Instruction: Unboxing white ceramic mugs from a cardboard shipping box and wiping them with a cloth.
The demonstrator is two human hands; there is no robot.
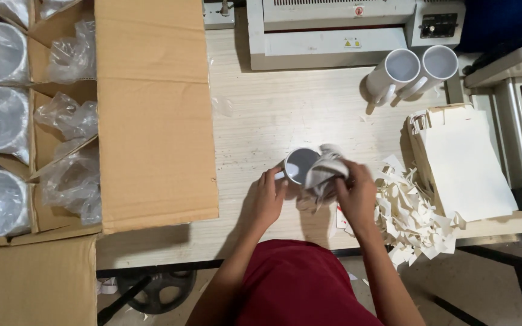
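Observation:
A white mug [299, 164] stands on the pale wooden table [261, 115], just in front of me. My left hand [268, 196] grips its left side near the rim. My right hand [356, 192] holds a crumpled grey-white cloth [327, 170] pressed against the mug's right side and over its rim. The part of the mug under the cloth is hidden.
A large open cardboard box [152, 121] at left holds several plastic-wrapped mugs [1, 121] in dividers. Two white mugs [415, 71] stand at the back right before a grey machine [333, 30]. A stack of flat paper bags [463, 163] and a heap of paper scraps [409, 217] lie to the right.

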